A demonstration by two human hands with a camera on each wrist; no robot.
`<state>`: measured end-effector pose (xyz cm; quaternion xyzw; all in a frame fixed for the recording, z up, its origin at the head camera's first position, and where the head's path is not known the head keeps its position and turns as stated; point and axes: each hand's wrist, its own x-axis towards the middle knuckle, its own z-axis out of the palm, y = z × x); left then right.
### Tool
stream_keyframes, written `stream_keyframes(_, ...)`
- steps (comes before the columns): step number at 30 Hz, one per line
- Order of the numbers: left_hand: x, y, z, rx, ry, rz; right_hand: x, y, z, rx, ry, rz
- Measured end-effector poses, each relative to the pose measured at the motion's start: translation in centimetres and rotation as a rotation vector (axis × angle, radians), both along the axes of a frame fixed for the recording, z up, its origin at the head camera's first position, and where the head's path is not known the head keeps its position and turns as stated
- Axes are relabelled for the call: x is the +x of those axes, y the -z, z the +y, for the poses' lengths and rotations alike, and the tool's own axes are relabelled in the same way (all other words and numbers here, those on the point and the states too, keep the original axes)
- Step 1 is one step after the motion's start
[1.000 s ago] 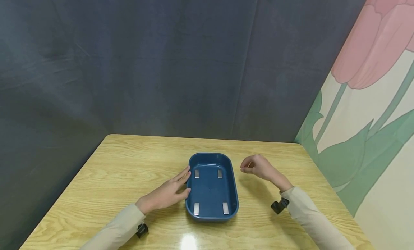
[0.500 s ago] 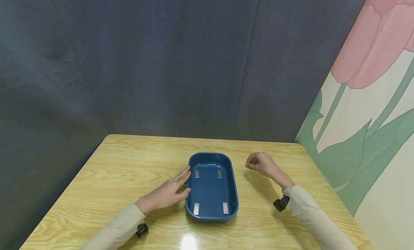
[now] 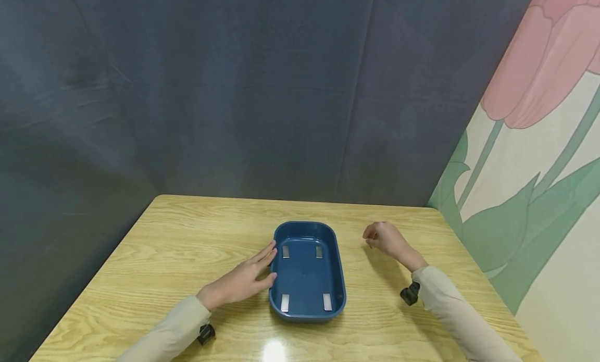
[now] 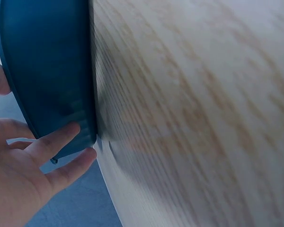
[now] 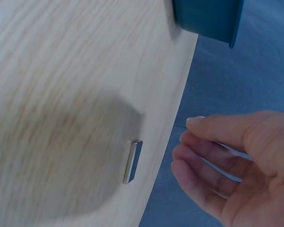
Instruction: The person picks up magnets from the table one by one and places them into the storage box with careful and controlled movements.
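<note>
A dark blue rectangular tray (image 3: 304, 276) with rounded corners lies on the table, holding several small shiny metal strips (image 3: 327, 302) near its corners. My left hand (image 3: 244, 281) rests at its left side, fingers spread; in the left wrist view the fingertips touch the outer wall of the tray (image 4: 47, 61). Off to the tray's right, my right hand (image 3: 386, 239) hovers above the tabletop with fingers loosely bent and nothing between them. Close by that hand, the right wrist view shows a small metal strip (image 5: 133, 161) on the table, hidden in the head view.
The wood-grain table (image 3: 187, 237) ends at a dark curtain (image 3: 258, 91) behind it. A wall painted with pink tulips (image 3: 525, 70) stands at the right. Black wrist cameras (image 3: 410, 293) sit below both sleeves.
My right hand has moved a little to the right, away from the tray. The left hand and the tray with its metal strips have stayed put.
</note>
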<state>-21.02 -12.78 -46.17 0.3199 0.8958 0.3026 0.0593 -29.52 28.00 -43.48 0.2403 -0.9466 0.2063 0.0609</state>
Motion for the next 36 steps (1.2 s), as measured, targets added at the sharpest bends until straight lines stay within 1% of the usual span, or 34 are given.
stream_keyframes(11, -0.1, 0.1, 0.0, -0.002, 0.0, 0.016, -0.6, 1.4, 0.5, 0.044, -0.013, 0.027)
stream_keyframes(17, -0.1, 0.2, 0.0, -0.007, 0.003, 0.022, -0.7, 1.8, 1.0, 0.064, 0.02, -0.013)
stream_keyframes(23, -0.1, 0.2, 0.0, -0.003, 0.004, 0.019, -0.7, 2.0, 1.1, 0.071, 0.023, -0.038)
stream_keyframes(36, 0.0, 0.1, 0.0, -0.004, -0.002, 0.013, -0.7, 2.3, 1.3, 0.061, -0.009, -0.045)
